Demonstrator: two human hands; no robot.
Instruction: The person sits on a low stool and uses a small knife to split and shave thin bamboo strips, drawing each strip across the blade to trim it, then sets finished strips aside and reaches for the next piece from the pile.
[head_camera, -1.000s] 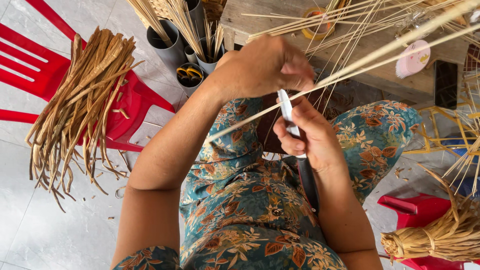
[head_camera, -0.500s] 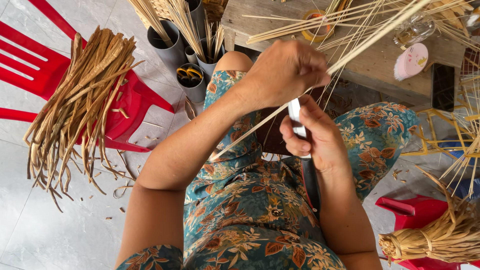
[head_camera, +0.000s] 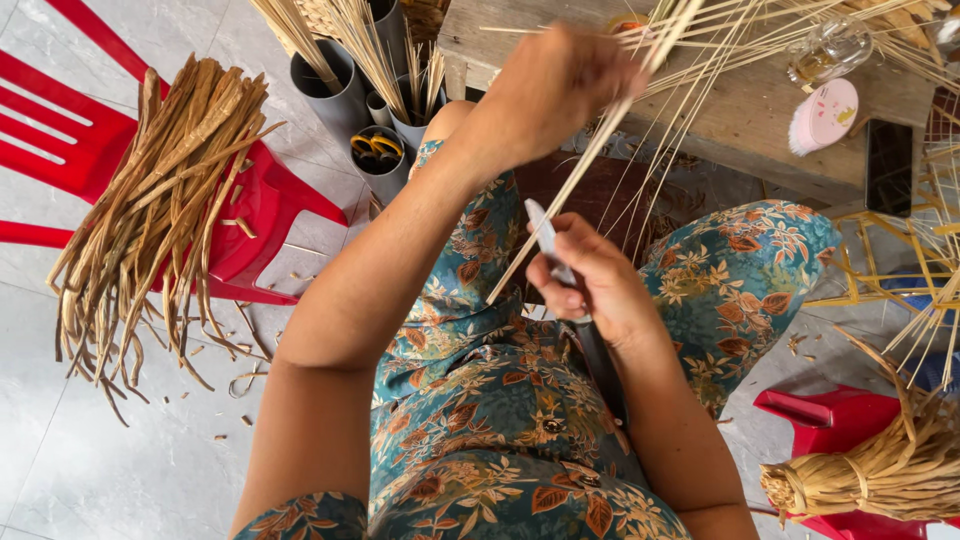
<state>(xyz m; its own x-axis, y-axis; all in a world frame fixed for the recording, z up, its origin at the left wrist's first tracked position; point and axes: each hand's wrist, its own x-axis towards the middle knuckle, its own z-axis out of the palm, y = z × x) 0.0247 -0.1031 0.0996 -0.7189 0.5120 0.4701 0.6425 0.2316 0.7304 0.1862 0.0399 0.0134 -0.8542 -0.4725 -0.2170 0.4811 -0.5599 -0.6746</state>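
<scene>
A home craft workshop for working plant fibre, set up on a tiled floor (head_camera: 60, 470). A heap of dried fibre strips (head_camera: 160, 210) lies over a red plastic chair (head_camera: 270, 215), with shavings scattered beneath. Grey pipes (head_camera: 345, 95) stand as holders for thin sticks and scissors (head_camera: 377, 148). A rough wooden table (head_camera: 740, 110) carries long split sticks (head_camera: 760, 40), and a tied bundle (head_camera: 880, 470) rests on a red stool (head_camera: 815, 415).

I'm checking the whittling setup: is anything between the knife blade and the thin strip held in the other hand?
Nothing visible: the knife in the right hand lies right beside the strip gripped by the left hand, over the lap.
</scene>
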